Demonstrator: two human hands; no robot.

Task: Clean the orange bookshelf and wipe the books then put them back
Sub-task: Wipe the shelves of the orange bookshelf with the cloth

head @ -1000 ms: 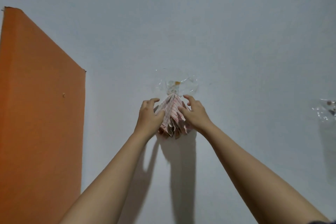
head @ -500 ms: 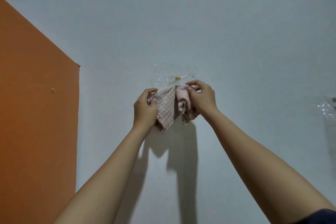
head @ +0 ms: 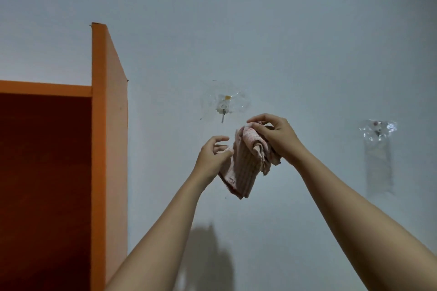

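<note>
Head camera, looking up: my forearms (head: 165,231) rise from the bottom edge of the frame. Between my hands I hold the cloth (head: 241,172), a pink checked rag, in the air just below a small hook. My right hand (head: 277,140) is curled round its bunched top. My left hand (head: 211,157) appears to pinch its left edge between thumb and fingers, though my own knuckles hide the exact contact.

I judge the cloth soft, light and limp. Its folds hang straight down and it keeps no shape of its own. It should bunch easily into one palm for wiping, or spread if taken by two corners. Nothing about it looks slippery or fragile. A short strip dangles under my right hand; I cannot tell whether it is a hanging loop or a frayed seam.

To my left stands the orange bookshelf (head: 108,139), well apart from the cloth, showing one side panel and a top rail. The left and bottom edges of the frame cut it off. The one compartment in view is too dark to tell whether anything is inside, and no books are in sight.

Behind it all is the pale wall (head: 307,30). The clear stick-on hook (head: 223,111) carries nothing. Farther right is a second clear patch (head: 378,133); what hangs below it is too faint to make out.
</note>
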